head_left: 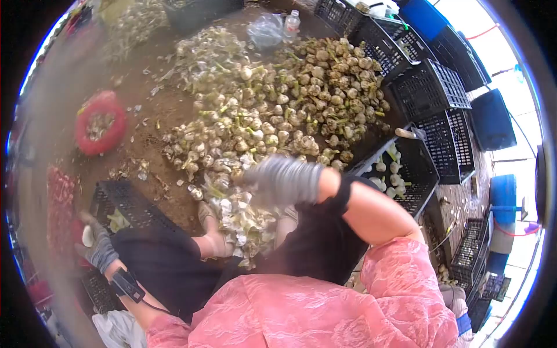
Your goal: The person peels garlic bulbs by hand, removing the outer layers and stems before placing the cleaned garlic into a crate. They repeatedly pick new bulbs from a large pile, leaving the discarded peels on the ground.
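Observation:
My left hand (100,248), in a grey glove, is closed on a white garlic bulb (87,236) out at the left, beside a black crate (136,204) by my knee. My right hand (281,181), gloved as well, is over the near edge of a large heap of garlic bulbs (272,119). Motion smears its fingers, so whether it holds anything cannot be made out. Beneath it, loose white garlic skins (246,223) lie between my feet.
A black crate (426,165) with white bulbs stands at the right, and more crates (426,87) line that side. A red mesh sack (116,124) is on the dirt floor at the left. A plastic bottle (292,24) and a clear bag (266,30) are behind the heap.

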The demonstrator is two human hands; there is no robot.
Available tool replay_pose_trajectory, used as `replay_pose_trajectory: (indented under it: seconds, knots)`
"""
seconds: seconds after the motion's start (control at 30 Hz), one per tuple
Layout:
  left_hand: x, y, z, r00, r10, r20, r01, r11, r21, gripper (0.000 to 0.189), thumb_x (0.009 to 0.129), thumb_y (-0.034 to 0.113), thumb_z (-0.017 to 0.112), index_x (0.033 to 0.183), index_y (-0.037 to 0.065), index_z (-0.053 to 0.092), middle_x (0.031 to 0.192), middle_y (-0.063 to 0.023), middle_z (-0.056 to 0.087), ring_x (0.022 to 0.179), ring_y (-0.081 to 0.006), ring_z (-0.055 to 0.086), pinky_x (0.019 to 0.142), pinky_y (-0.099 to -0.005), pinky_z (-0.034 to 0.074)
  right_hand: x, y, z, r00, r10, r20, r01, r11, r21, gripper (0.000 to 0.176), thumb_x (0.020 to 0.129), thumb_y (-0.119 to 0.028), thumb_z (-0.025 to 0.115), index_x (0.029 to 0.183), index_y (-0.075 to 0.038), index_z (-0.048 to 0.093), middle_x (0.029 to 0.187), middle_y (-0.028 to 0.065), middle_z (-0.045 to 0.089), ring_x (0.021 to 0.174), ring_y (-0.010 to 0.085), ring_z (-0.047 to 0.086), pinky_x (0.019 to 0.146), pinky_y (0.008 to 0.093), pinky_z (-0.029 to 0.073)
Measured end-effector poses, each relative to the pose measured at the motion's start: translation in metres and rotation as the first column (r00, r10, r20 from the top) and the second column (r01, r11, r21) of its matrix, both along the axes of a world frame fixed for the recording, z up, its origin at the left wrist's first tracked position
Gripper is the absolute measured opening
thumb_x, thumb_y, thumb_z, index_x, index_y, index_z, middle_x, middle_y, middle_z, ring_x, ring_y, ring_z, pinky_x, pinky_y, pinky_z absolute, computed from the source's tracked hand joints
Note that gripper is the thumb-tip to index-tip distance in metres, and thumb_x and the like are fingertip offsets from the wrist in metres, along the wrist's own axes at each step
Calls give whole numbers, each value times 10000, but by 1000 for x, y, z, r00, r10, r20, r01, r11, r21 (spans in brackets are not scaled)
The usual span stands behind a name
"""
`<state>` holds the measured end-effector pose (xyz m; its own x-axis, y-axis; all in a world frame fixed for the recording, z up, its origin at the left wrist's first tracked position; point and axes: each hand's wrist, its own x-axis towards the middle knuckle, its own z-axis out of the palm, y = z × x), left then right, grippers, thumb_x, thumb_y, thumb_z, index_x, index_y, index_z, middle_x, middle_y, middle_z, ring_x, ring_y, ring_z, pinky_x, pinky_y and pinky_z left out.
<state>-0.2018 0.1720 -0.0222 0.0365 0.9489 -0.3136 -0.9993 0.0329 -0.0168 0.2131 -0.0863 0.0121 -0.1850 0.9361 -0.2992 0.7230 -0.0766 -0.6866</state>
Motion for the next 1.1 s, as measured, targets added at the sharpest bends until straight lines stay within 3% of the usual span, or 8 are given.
replay_pose_trajectory:
  seconds: [0.17,0.27,0.3,0.37,0.43,0.93,1.03,1.1]
  knots:
    - [7,8,-17,915,-195,-353,225,973,46,190,844,82,462,994,-29,499,923,-86,545,842,-175,522,703,-305,452,145,-22,-2,793,-606,-64,606,773,187,276,780,-207,586,1000,-42,613,851,68,647,689,200,609,679,315,508]
    - [57,-10,4,819,-522,-239,561,815,143,220,863,65,387,649,106,361,575,25,290,494,-98,257,488,-251,248,233,-68,-42,139,-740,-658,953,281,-115,283,796,-165,592,1032,-8,595,903,63,622,786,128,578,645,263,487]
    - [69,-11,2,811,-539,-229,575,806,141,220,863,65,387,649,106,361,575,25,290,494,-98,257,488,-251,248,269,-89,-76,177,-751,-636,974,228,1,220,811,-149,572,1004,-46,596,872,45,613,760,113,568,596,265,475]
    - [92,-12,0,710,-644,-286,702,678,218,230,874,87,381,646,108,368,565,30,296,465,-86,256,457,-245,238,300,-110,-100,-474,-618,-627,863,-184,-471,47,840,-130,529,869,-101,552,780,26,582,670,142,570,603,306,502]
    - [142,-28,13,700,-659,-275,709,688,153,279,901,166,386,626,123,364,537,36,279,420,-81,211,427,-236,212,324,-124,-138,-705,-567,-426,701,-468,-537,104,845,-147,519,918,-91,567,786,55,592,674,170,573,625,339,504]
    - [239,-65,-38,227,-641,-733,744,600,-294,289,851,276,554,1066,92,498,803,4,494,641,-99,434,551,-226,391,338,-79,-251,6,-901,434,999,28,43,463,804,-388,525,1092,-28,567,1120,186,548,1073,341,490,903,369,388]
    - [242,-80,-49,-185,-266,-946,732,605,-313,397,816,263,591,1152,94,465,906,-23,536,747,-119,513,624,-226,435,328,-98,-229,171,-970,172,984,175,12,334,830,-322,556,974,-25,611,851,52,627,744,139,559,681,265,433]
    - [277,-111,-15,7,-483,-876,872,431,-231,545,771,245,632,1244,96,407,1037,-63,545,870,-159,550,726,-258,468,276,-96,-153,342,-899,-273,921,379,-92,235,848,-249,561,896,-27,621,740,-33,569,652,55,458,599,226,399]
